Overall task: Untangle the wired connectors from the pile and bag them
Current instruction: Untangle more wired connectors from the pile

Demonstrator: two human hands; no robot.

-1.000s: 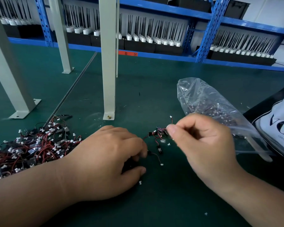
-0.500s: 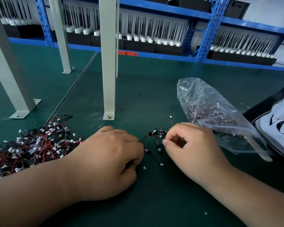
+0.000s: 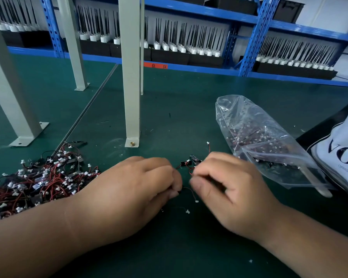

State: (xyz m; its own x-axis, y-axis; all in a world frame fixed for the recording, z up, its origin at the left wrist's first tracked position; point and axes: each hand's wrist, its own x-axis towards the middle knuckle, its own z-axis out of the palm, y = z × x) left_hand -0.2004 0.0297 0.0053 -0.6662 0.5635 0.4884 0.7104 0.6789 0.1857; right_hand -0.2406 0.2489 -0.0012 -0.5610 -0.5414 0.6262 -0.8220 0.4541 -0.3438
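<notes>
A tangled pile of red-and-black wired connectors (image 3: pixel 36 181) with white plugs lies on the green mat at the left. A small cluster of connectors (image 3: pixel 191 164) sits between my hands. My left hand (image 3: pixel 133 193) lies fingers curled on the mat and pinches a black connector wire at its fingertips. My right hand (image 3: pixel 227 189) is curled, thumb and forefinger pinching the wires of the small cluster. A clear plastic bag (image 3: pixel 257 137) holding several connectors lies open-mouthed to the right, just behind my right hand.
A grey steel post (image 3: pixel 131 81) is bolted to the mat behind the hands, two more posts at the left. Blue shelving (image 3: pixel 249 37) with trays of black antennas lines the back. A white printed bag (image 3: pixel 342 149) lies at the right edge.
My right hand has come down from above the mat and moved left, close to my left hand. The left hand's fingers have curled tighter on the wire.
</notes>
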